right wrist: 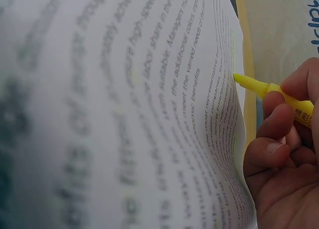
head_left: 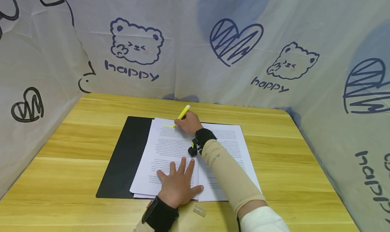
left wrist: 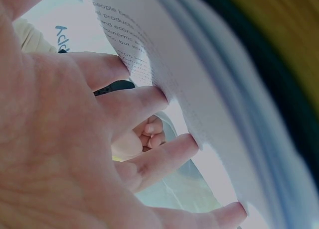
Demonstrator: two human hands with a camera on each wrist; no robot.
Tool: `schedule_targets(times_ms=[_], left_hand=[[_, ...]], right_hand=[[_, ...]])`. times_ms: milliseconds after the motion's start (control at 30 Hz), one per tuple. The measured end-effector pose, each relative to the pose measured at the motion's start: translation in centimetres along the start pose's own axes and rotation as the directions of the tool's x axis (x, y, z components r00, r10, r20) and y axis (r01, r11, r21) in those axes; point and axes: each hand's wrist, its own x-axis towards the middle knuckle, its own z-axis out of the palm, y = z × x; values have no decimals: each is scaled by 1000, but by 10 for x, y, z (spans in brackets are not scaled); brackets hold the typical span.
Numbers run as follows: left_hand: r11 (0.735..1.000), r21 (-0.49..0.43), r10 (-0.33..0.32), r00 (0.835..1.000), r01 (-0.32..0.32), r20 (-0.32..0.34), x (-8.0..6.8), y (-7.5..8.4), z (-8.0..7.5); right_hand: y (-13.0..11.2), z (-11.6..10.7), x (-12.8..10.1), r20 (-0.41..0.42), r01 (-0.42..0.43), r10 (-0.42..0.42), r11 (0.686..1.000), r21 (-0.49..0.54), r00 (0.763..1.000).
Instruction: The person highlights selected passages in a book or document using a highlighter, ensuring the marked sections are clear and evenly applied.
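While left hand (head_left: 177, 188) wide-fingered on pages (head_left: 170, 147), right hand (head_left: 190, 122) round highlighter (head_left: 183, 112), “happy” lettering (head_left: 131, 70) beyond

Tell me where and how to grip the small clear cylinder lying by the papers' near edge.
Pinch the small clear cylinder across its middle, probably best from above, finger and thumb on its long sides: it lies on its side on the tabletop, its rounded walls uncovered.

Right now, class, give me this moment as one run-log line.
right hand: holds yellow highlighter, tip at left page | left hand: fingers spread on same page | yellow streak: near page's far edge
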Motion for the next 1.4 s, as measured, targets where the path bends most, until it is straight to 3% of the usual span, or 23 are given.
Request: schedule_targets(times_ms=[600,1400], left_hand=[[1000,8,-2,1000,2,-6,0,0,0],[1000,30,-6,1000,7,-24,9,-4,17]], right_hand=[[5,-3,1,5,-1,1,1000,14,1000],[9,-9,-1,-8,-25,24,1000,-3,1000]])
